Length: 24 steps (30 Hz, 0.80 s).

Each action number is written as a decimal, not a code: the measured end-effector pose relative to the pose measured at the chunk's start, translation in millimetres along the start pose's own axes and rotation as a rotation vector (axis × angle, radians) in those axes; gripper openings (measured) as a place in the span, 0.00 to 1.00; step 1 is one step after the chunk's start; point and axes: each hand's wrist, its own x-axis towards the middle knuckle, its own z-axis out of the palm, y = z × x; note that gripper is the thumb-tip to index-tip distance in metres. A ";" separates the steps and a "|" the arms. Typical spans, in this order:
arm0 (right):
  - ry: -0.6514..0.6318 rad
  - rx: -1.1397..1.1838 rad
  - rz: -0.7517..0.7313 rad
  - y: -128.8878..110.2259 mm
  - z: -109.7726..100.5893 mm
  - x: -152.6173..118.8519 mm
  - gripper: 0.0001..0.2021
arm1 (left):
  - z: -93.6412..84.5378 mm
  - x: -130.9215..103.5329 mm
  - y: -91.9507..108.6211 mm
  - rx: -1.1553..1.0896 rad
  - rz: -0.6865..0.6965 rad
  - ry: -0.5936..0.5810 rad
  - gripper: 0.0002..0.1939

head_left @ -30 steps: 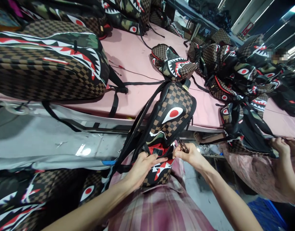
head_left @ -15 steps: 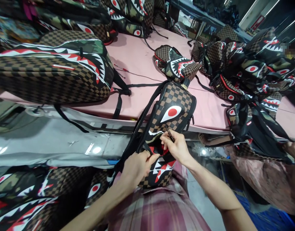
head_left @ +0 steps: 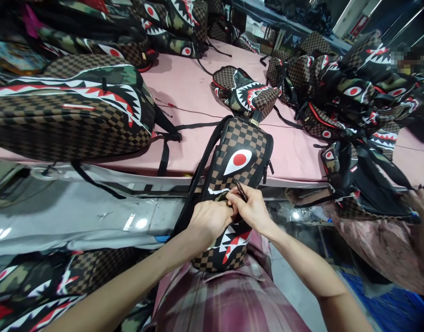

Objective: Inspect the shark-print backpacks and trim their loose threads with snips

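A brown-and-black checked backpack (head_left: 246, 133) with a red-and-white eye and shark teeth leans between my body and the table edge. My right hand (head_left: 251, 207) is closed around slim dark thread snips (head_left: 241, 190), their points directed up and away from me. Against the bag's side, my left hand (head_left: 212, 219) is closed, its fingertips meeting those of my right hand. Whatever the left fingers pinch is hidden behind the knuckles. Both hands cover the place where the red-lined opening showed.
A large checked bag (head_left: 108, 124) lies on the pink table (head_left: 194, 152) at left. A smaller shark-face bag (head_left: 246, 90) sits beyond mine. More bags (head_left: 350, 92) are heaped at right, near another person's hand (head_left: 421, 207). Several bags (head_left: 35, 276) lie low at left.
My left hand has moved up and right, from the edge of the red-lined opening to meet my right fingers. The opening is now covered. The view has shifted slightly.
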 end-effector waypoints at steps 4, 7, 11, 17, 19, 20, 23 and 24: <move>-0.005 -0.089 -0.044 -1.0 -5.9 0.9 0.05 | 8.2 -3.2 0.0 -0.097 0.087 0.066 0.13; -0.004 -0.171 -0.086 -1.6 -10.0 1.6 0.05 | 12.6 -3.1 -6.2 -0.158 0.110 0.084 0.13; -0.001 -0.174 -0.100 -1.7 -11.5 3.7 0.05 | 11.1 1.0 -13.5 -0.262 0.166 0.054 0.12; -0.019 -0.339 -0.190 -8.7 -27.8 -4.2 0.08 | 14.2 0.6 -9.4 -0.321 0.076 0.095 0.13; -0.046 -0.502 -0.218 -11.8 -37.6 -15.7 0.08 | 16.8 -2.1 -9.5 -0.392 0.067 0.118 0.13; -0.078 -0.579 -0.224 -12.1 -41.1 -22.4 0.09 | 17.5 -3.4 -10.2 -0.419 0.064 0.118 0.13; -0.196 -0.781 -0.255 -4.4 -41.4 -41.0 0.10 | 16.5 -5.9 -12.7 -0.423 0.055 0.103 0.15; -0.206 -0.842 -0.296 1.5 -38.5 -45.2 0.10 | 15.7 -6.3 -13.1 -0.410 0.053 0.097 0.15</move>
